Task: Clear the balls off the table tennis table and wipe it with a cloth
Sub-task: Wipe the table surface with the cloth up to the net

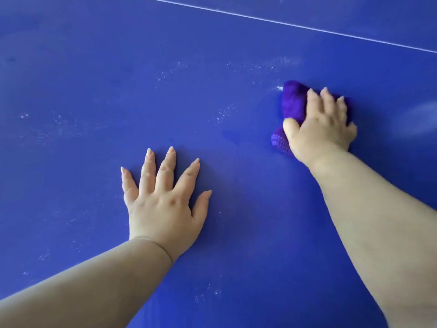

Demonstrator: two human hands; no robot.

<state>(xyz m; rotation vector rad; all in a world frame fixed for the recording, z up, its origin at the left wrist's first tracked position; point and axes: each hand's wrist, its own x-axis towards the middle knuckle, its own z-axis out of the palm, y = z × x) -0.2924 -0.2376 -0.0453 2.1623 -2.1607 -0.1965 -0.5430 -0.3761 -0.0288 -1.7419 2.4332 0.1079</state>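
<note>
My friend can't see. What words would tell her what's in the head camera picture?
A right hand presses a purple cloth on a blue table tennis table, while the left hand rests flat with fingers spread. White dusty specks and a white line mark the surface.

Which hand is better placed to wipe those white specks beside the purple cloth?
The right hand: it already presses the bunched purple cloth close to the white specks. The left hand lies flat on the blue table, holding nothing.

pale dusty specks (227, 112) (scattered, faint) and a thin white line (283, 23)
</note>
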